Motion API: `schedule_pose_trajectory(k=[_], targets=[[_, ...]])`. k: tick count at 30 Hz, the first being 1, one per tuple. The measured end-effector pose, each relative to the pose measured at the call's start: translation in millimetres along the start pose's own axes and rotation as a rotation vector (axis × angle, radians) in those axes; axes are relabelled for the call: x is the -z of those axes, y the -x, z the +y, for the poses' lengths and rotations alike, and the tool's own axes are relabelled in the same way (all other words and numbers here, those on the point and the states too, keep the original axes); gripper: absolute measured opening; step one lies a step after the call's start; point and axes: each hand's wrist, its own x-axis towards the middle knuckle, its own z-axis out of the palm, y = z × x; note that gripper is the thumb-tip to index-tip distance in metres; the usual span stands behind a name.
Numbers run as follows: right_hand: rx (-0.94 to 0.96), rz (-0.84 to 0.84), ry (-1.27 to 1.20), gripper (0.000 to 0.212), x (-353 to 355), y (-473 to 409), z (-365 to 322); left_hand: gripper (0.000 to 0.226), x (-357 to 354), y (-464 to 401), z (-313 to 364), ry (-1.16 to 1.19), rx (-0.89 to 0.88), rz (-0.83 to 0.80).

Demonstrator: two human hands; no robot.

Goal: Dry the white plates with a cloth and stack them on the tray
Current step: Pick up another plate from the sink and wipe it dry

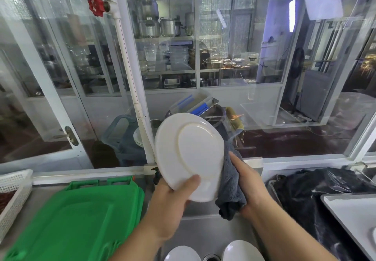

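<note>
Two white plates (213, 251) lie nearest, at the bottom edge in the steel sink, one either side of the drain. Far left, a white perforated basket (14, 191) sits on the table, with a green plastic crate lid (81, 216) just right of it. At centre, the left hand (173, 203) grips the lower rim of a white plate (189, 157), thumb curled over its underside; the plate is held tilted, clear of the sink, underside toward the camera. Right of it, the right hand (248, 185) clutches a grey cloth (230, 191), fingers wrapped around it, the cloth touching the plate's right edge and hidden face. Further right lies a black plastic bag (317, 191), and at the near right edge a grey tray (350, 218).
</note>
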Motion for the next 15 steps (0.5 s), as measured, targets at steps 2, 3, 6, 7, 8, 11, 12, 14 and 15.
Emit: schedule_pose_trajectory(k=[2, 3, 6, 7, 8, 11, 12, 14, 15], targets=[[0.068, 0.0, 0.073, 0.036, 3.5, -0.9, -10.5, 0.036, 6.5, -5.1, 13.8, 0.153, 0.05, 0.059], [0.09, -0.003, 0.111, 0.036, 4.6, -0.8, -14.8, 0.031, 9.5, -7.0, 21.6, 0.175, 0.062, 0.085], [0.145, 0.025, 0.196, 0.031, 1.5, 1.7, -23.3, 0.023, 16.2, -9.5, 32.5, 0.142, 0.057, 0.101], [0.169, 0.047, 0.229, 0.029, -0.3, 2.6, -23.8, 0.023, 15.1, -8.7, 34.0, 0.12, 0.049, 0.093], [0.189, 0.08, 0.262, 0.028, -2.8, 3.5, -22.9, 0.022, 14.4, -8.2, 33.0, 0.091, 0.03, 0.089], [0.211, 0.142, 0.34, 0.024, -9.6, 7.2, -10.9, 0.023, 7.7, -5.2, 27.7, -0.049, -0.082, 0.109], [0.198, 0.149, 0.367, 0.02, -13.0, 9.7, -4.1, 0.029, 5.5, -4.1, 24.7, -0.121, -0.126, 0.116], [0.147, 0.159, 0.415, 0.012, -19.1, 13.9, 10.5, 0.035, 1.2, -2.9, 18.1, -0.304, -0.199, 0.132], [0.103, 0.151, 0.437, 0.01, -21.5, 16.2, 16.8, 0.032, -1.6, -1.7, 16.5, -0.418, -0.225, 0.142]])
